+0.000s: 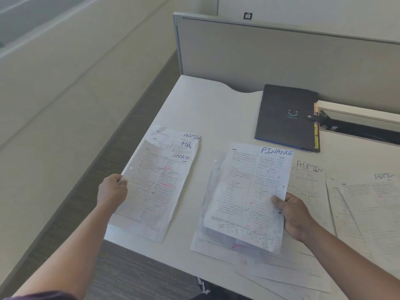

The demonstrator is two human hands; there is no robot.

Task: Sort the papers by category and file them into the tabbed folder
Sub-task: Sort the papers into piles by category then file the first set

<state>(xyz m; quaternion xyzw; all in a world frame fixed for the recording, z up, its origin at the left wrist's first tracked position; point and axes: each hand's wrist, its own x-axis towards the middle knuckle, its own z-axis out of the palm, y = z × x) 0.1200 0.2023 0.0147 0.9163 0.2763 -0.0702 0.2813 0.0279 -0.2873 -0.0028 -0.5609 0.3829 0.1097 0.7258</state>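
Papers lie in piles on the white desk [207, 109], and each hand holds some. The right hand [296, 215] grips the FINANCE sheet [249, 191] by its right edge, with the thumb on top of the page and the other fingers under it. This sheet sits on top of a loose pile of papers [203, 239] near the front of the desk.

The left hand [111, 190] pinches the left edge of the SPORTS sheet [151, 187]. Its fingers curl round the paper's edge. The SPORTS sheet is on top of a small stack. The HR sheet [187, 146] peeks out just behind it, and an ADMIN sheet [190, 135] peeks out behind that one.

To the right of the FINANCE sheet lies a second ADMIN sheet [307, 185], flat on the desk. Further right there is a third ADMIN sheet [372, 191], on more pages that spread out toward the front edge.

The dark tabbed folder [285, 118] lies closed at the back of the desk, well apart from both hands. It has a small smile on its cover, a snap strap, and yellow tabs along its right side. A grey wall panel [259, 55] stands behind the desk.
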